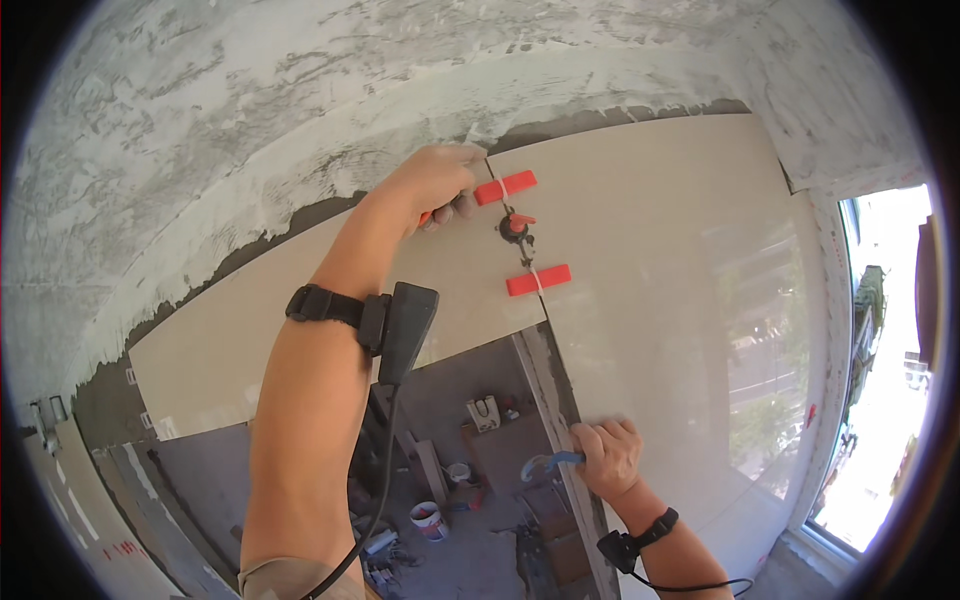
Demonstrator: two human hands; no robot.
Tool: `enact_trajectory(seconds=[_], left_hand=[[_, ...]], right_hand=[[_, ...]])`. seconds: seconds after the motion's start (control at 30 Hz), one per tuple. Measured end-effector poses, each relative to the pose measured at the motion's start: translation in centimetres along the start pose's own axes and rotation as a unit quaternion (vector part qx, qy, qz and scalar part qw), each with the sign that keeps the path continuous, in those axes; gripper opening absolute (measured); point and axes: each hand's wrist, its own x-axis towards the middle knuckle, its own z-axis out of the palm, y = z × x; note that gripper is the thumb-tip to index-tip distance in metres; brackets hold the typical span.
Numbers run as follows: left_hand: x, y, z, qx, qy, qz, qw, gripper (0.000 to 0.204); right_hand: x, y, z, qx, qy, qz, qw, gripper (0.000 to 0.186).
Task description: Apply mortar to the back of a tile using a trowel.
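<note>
The left hand (pixel 435 185) is raised to the top of the seam between two large beige wall tiles, a left tile (pixel 300 320) and a right tile (pixel 660 260). Its fingers (pixel 462 208) are curled and pressed together around the left end of the upper red wedge (pixel 505 187), which lies across the joint. Below it on the same joint sits a small black and red levelling clip (pixel 515 229), and just under that a lower red wedge (pixel 538 280), also lying across the seam. Both wedges are flat, oblong and bright red, and tilt slightly up toward the right.

The right hand (pixel 607 458) is low down, at the left edge of the right tile, closed in a fist. Its fingers pinch a blue-handled tool (pixel 548 464) whose grey head points left, over the bare strip of wall under the left tile. Whether the tool touches the tile edge cannot be told.

Each wrist wears a black strap; a black box (pixel 405 330) with a cable hangs from the left one.

Above the tiles the wall (pixel 250 130) is covered with grey combed mortar. Far below, the floor (pixel 470 540) holds a small white pail (pixel 428 520) with a red band, another white tub (pixel 459 473) and scattered tools. A window (pixel 880 380) opens on the right.
</note>
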Motion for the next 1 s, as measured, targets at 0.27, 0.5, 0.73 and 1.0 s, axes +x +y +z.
enact_trajectory(seconds=[0.27,0.5,0.73,1.0], left_hand=[[-0.8,-0.5,-0.7,-0.003,-0.001,-0.014,1.000,0.064],[-7.6,-5.7,3.5,0.158,0.201,0.267,0.929,0.036],[-19.3,-10.6,13.2,-0.034,-0.105,0.133,0.985,0.038],[-17.9,-11.1,19.0,-0.387,-0.068,0.077,0.916,0.042]], right_hand=[[0.3,-0.1,-0.1,0.007,0.016,-0.006,1.000,0.033],[-0.3,0.3,0.1,0.005,0.015,0.027,1.000,0.021],[0.4,-2.1,-3.5,0.275,-0.015,0.425,0.862,0.017],[2.9,-7.2,-6.5,0.333,-0.093,0.349,0.871,0.029]])
